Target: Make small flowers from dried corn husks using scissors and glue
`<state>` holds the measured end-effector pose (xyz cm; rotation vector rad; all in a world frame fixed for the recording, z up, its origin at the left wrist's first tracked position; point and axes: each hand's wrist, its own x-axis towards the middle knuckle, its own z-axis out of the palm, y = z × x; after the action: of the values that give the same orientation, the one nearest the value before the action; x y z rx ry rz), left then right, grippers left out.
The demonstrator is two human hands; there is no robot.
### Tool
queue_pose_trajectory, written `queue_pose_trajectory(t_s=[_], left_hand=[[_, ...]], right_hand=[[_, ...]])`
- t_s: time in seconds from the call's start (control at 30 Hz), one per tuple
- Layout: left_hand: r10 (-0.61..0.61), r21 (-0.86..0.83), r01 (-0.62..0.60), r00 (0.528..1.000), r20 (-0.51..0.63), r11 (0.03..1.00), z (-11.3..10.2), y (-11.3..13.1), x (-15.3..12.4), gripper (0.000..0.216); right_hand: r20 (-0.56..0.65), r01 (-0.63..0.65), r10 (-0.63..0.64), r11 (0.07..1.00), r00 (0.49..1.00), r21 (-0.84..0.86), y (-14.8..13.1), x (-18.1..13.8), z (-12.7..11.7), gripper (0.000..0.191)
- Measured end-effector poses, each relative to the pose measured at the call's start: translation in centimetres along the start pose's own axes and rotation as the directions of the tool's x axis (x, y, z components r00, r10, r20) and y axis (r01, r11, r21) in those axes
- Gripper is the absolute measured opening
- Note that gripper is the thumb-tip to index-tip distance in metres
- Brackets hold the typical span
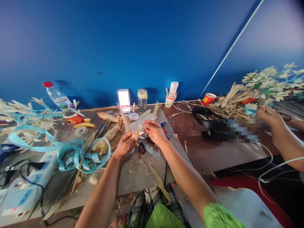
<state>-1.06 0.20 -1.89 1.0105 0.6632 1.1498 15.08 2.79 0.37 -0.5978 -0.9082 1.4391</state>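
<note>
Between the thumb and fingers of my left hand (124, 144) is a small pale flower of dried corn husk (137, 130), its pointed petals spread upward. My right hand (155, 131) is closed in a pinch just right of the petals; whatever its fingertips hold is too small to make out. Below the hands lies a black-handled tool (142, 148), perhaps scissors. A long husk strip (158, 179) hangs over the table's front edge. Left of my left hand, dried corn cobs (108, 117) lie beside a tangled light-blue ribbon (73, 155).
A white power strip (40, 180) and cables occupy the left. Behind stand a red-capped bottle (57, 96), a glass jar (142, 99) and a paper cup (170, 99). A tape roll (82, 131) lies left. At right, another person's hand (269, 117) works near husk flowers (270, 82).
</note>
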Motion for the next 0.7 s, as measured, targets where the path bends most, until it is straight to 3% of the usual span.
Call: queue_pose_trajectory(t_s=[0.2, 0.3, 0.43, 0.57, 0.7], left_hand=[[0.005, 0.032, -0.006, 0.999, 0.045, 0.999, -0.6, -0.4, 0.2, 0.022], [-0.012, 0.068, 0.007, 0.998, 0.067, 0.998, -0.8, -0.6, 0.3, 0.022], [0.000, 0.070, -0.006, 0.996, 0.085, 0.998, -0.6, -0.3, 0.3, 0.020], [-0.014, 0.027, 0.012, 0.998, 0.054, 1.000, -0.3, -0.1, 0.3, 0.020], [-0.040, -0.007, 0.040, 0.999, 0.004, 0.999, -0.3, 0.0, 0.1, 0.021]], right_hand=[[0.169, -0.052, 0.057, 0.998, 0.984, -0.031, -0.8, -0.6, 0.3, 0.043], [0.161, -0.014, 0.040, 0.987, 0.986, -0.161, -0.9, -0.9, 0.4, 0.037], [0.085, -0.023, 0.043, 0.975, 0.995, -0.222, -0.7, -0.9, 0.6, 0.024], [0.002, -0.033, 0.033, 0.988, 0.999, -0.151, -0.7, -0.7, 0.7, 0.026], [-0.139, 0.042, -0.053, 0.996, 0.989, -0.080, -1.3, 0.0, 0.1, 0.035]])
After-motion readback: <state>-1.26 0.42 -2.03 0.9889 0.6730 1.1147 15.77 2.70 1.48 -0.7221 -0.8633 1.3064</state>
